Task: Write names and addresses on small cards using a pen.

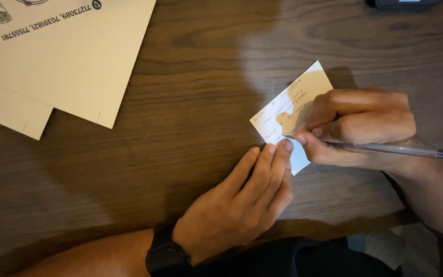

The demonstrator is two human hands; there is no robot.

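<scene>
My left hand [237,205] lay flat, fingers straight and together, fingertips pinning lower edge of small white card [292,110] on wooden worktop [180,128]. My right hand [357,125] was curled tight around pen [385,149], tip on card.

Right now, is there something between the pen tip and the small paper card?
Nothing visible does. The right hand holds the pen with its tip on the white card, and the left hand fingertips press the card's lower edge beside it.

Bare forearms, a black wristwatch [166,256] strapped on the left wrist
</scene>
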